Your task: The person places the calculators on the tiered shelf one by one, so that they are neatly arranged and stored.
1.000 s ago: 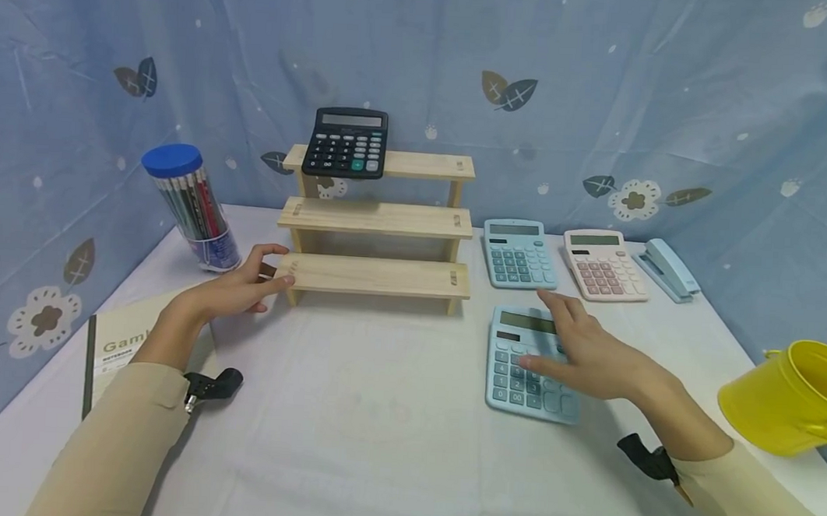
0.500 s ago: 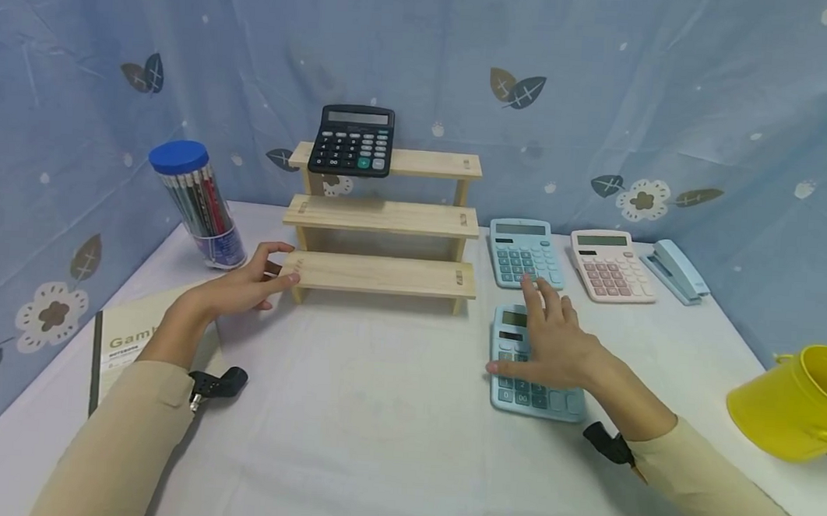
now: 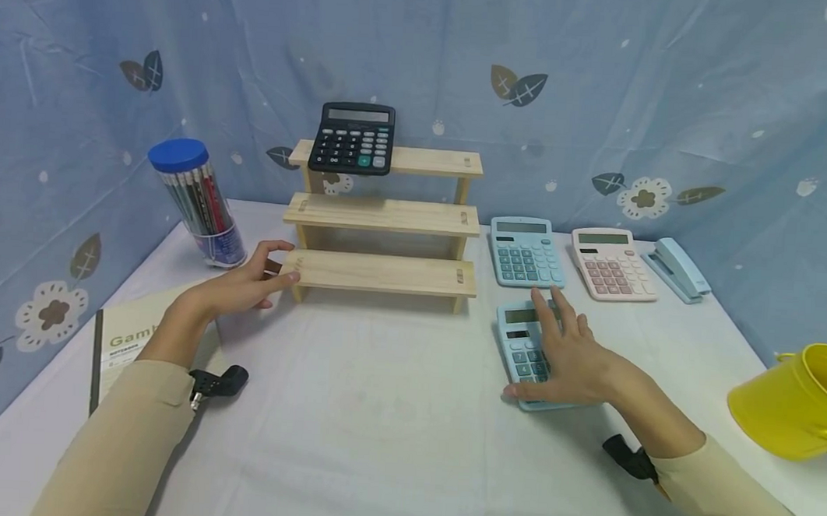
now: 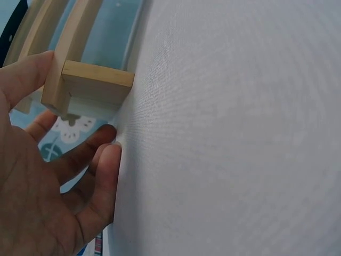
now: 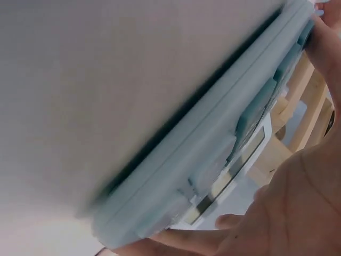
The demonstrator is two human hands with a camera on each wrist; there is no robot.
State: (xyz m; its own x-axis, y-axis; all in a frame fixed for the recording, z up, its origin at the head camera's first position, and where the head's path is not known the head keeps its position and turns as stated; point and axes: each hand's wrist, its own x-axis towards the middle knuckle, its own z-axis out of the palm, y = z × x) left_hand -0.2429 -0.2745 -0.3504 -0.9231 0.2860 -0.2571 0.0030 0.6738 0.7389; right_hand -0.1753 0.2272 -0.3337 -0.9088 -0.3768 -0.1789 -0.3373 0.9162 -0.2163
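My right hand (image 3: 566,352) lies over a light blue calculator (image 3: 520,326) on the white table, right of centre. Its thumb hooks the near edge and its fingers reach past the far edge, so it grips the calculator end to end. In the right wrist view the blue calculator (image 5: 213,138) shows edge-on with a dark gap beneath it, my right hand (image 5: 298,202) spanning it. My left hand (image 3: 272,270) touches the left end of the lowest step of a wooden three-step rack (image 3: 378,272). In the left wrist view, my left hand's (image 4: 53,176) relaxed fingers rest beside the rack (image 4: 90,82).
A black calculator (image 3: 353,139) stands on the rack's top step. Behind my right hand lie another blue calculator (image 3: 526,252), a pink calculator (image 3: 610,264) and a blue stapler (image 3: 679,270). A yellow bucket (image 3: 795,399) is at the right edge, a pencil tub (image 3: 195,204) and notebook (image 3: 125,336) at left.
My right hand shifted over the blue calculator, and the calculator has turned slightly clockwise under it. My left hand has stayed at the rack's end.
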